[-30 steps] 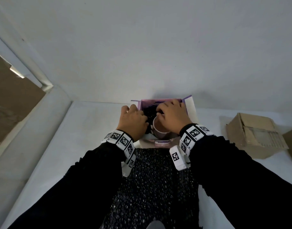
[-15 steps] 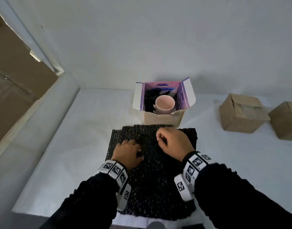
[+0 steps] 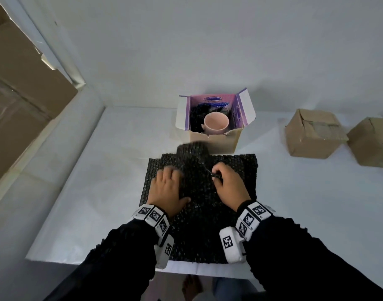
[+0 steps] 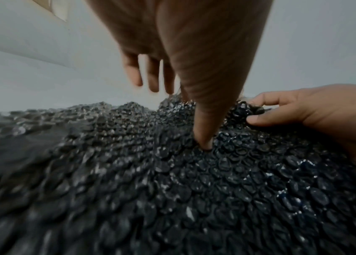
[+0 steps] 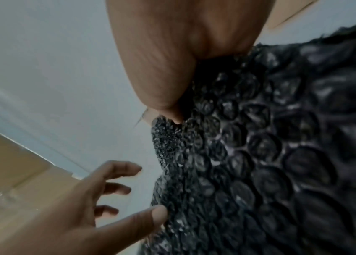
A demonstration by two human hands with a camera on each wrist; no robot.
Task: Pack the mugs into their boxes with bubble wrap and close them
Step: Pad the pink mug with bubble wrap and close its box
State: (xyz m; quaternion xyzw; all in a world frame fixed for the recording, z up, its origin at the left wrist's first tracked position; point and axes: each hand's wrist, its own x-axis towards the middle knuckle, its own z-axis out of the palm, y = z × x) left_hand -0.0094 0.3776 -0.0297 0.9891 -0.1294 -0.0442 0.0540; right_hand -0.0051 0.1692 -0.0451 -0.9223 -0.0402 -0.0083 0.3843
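your right hand (image 3: 228, 187) is pinching one bubble wrap sheet (image 3: 195, 157) off the stack while your left hand (image 3: 167, 190), fingers spread, is pressing; a second sheet may be clinging and dragging along.

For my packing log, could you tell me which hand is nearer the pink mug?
Right. The right hand lies just below the pink mug; the left hand is further left.

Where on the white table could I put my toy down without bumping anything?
The widest bare patch is left of the bubble wrap and open box, out to the table edge. There is also room between the wrap and the two closed boxes. The middle is crowded: the left hand and right hand work on the wrap.
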